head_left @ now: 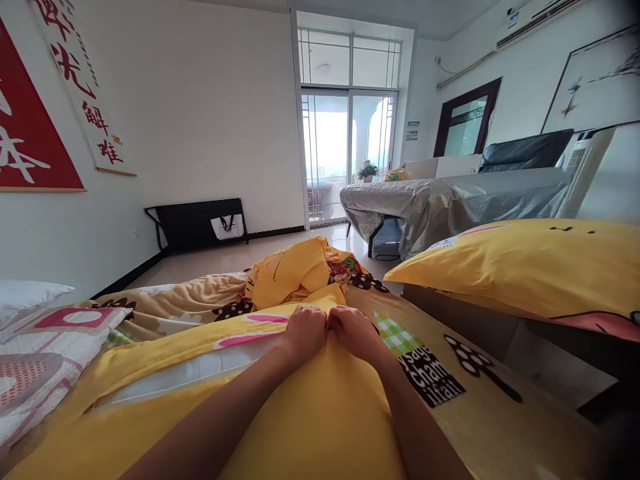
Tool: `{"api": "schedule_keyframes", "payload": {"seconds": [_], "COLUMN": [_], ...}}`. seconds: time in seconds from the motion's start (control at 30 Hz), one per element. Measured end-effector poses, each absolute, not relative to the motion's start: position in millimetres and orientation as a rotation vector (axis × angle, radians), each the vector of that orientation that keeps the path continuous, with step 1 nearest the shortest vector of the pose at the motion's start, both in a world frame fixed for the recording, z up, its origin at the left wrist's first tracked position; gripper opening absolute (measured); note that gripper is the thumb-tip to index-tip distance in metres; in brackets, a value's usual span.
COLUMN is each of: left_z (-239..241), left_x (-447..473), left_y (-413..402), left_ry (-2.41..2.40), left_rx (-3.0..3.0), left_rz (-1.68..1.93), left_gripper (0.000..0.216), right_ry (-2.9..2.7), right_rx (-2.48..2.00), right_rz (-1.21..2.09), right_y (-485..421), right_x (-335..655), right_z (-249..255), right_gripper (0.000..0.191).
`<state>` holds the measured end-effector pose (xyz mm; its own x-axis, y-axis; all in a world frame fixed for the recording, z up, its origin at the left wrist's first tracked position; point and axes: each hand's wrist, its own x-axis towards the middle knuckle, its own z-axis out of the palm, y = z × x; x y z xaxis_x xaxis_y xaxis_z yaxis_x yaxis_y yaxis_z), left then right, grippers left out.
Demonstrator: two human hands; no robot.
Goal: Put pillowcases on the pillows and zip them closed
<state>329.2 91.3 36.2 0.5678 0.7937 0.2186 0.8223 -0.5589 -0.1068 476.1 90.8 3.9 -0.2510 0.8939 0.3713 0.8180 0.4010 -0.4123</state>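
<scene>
A yellow pillowcase point(320, 413) lies before me with a long slit along its upper side. White pillow filling point(200, 370) shows through that gap on the left, below a pink printed shape. My left hand point(306, 331) is closed on the edge of the pillowcase near the right end of the slit. Right beside it, my right hand point(353, 331) pinches the same edge, the two hands nearly touching. Whatever fine detail sits between the fingertips is hidden. Just beyond the hands, a crumpled yellow cloth point(293, 270) is bunched up.
A brown patterned blanket point(400, 320) lies under the pillowcase. At right, a stuffed yellow pillow point(530, 267) rests on a raised surface. A pink-and-white quilted cloth point(40, 373) lies left. Behind stand a plastic-covered table point(425, 207) and a black folded frame point(195, 223) against the wall.
</scene>
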Motion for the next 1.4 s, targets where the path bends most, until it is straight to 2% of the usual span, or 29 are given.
{"api": "schedule_keyframes", "payload": {"seconds": [0.5, 0.77, 0.9, 1.4], "left_z": [27, 36, 38, 30], "left_x": [318, 315, 317, 313], "left_y": [102, 101, 99, 102], "left_ry": [-0.886, -0.673, -0.580, -0.901], "left_rx": [-2.542, -2.507, -2.513, -2.631], "left_rz": [-0.176, -0.134, -0.091, -0.150], "left_gripper": [0.026, 0.025, 0.026, 0.026], "right_ry": [-2.141, -2.240, -2.251, -2.215], "right_rx": [-1.439, -1.366, -1.378, -1.530], "right_rz": [0.172, 0.213, 0.197, 0.097], "right_y": [92, 90, 90, 90], "right_x": [477, 482, 481, 478], "right_z": [5, 6, 5, 7], "right_gripper": [0.021, 0.014, 0.016, 0.015]}}
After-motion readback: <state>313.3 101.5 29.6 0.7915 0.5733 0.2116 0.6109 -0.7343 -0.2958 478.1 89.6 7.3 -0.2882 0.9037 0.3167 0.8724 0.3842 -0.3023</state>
